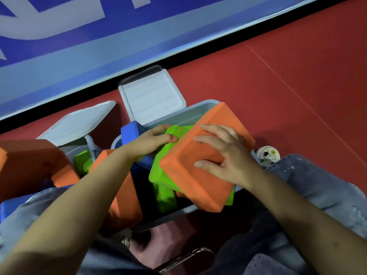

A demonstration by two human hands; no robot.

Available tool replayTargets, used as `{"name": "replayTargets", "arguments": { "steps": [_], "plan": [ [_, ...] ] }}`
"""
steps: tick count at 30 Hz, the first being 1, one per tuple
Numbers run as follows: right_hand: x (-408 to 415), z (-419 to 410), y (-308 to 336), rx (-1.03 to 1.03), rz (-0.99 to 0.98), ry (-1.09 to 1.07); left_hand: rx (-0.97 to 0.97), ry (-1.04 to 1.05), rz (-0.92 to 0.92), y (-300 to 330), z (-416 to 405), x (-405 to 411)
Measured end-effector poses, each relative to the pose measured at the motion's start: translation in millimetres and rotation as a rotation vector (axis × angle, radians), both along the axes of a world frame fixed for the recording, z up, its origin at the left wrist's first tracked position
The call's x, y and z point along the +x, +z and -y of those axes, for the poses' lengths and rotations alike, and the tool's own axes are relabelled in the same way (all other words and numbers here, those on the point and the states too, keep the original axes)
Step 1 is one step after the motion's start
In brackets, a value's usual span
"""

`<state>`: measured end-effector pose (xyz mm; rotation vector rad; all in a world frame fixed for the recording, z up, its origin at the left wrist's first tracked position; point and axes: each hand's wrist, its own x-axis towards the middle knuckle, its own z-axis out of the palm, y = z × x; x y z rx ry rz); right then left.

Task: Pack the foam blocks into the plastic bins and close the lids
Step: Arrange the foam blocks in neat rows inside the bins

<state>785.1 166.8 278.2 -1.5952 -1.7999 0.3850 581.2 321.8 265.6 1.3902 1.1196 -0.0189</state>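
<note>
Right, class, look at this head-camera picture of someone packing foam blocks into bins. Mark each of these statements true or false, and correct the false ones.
1. The right hand rests on a large orange block. True.
2. The lid of the bin being filled is shut. False: it stands open behind the bin.
3. The left hand touches a green block. True.
4. The floor is green. False: it is red.
5. The orange block lies flat at the bottom of the bin. False: it sits tilted on top of the other blocks, above the rim.
</note>
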Motion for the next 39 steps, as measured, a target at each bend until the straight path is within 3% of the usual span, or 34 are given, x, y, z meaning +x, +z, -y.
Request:
{"name": "replayTargets", "arguments": {
  "steps": [4, 7, 12, 17, 22, 25, 28, 31, 35, 39],
  "plan": [
    [-9, 2, 11, 0.117, 0.071, 0.117, -0.119, -0.198, -0.053, -4, 0, -2],
    [-16, 8, -1, 0.003, 0.050, 0.251, -0.233, -0.279, -0.130, -21, 11, -5],
    [-23, 16, -32, -0.244, 0.131, 0.409, -0.381, -0.205, -0.114, -68, 13, -19],
    [-34, 1, -28, -0.343, 0.163, 0.472, -0.456, -0.047, -0.135, -61, 4, 1],
    [-44, -28, -18, -0.498, 0.191, 0.561, -0.428, -0.179, -0.382, -56, -11, 18],
    [-43, -49, -14, -0.628, 0.071, 0.676, -0.499, -0.223, -0.439, -57, -18, 26],
    [-42, -59, -16, -0.691, 0.072, 0.817, -0.579, -0.228, -0.440, -68, -24, 27],
    [-40, -61, -25, -0.721, -0.014, 0.818, -0.450, -0.111, -0.421, -86, -31, 30],
    [-33, -64, -40, -0.761, -0.164, 0.773, -0.168, 0.288, -0.407, -113, -49, 34],
    [-30, -70, -46, -0.761, -0.107, 0.750, -0.267, 0.419, -0.389, -134, -45, 43]
  ]
}}
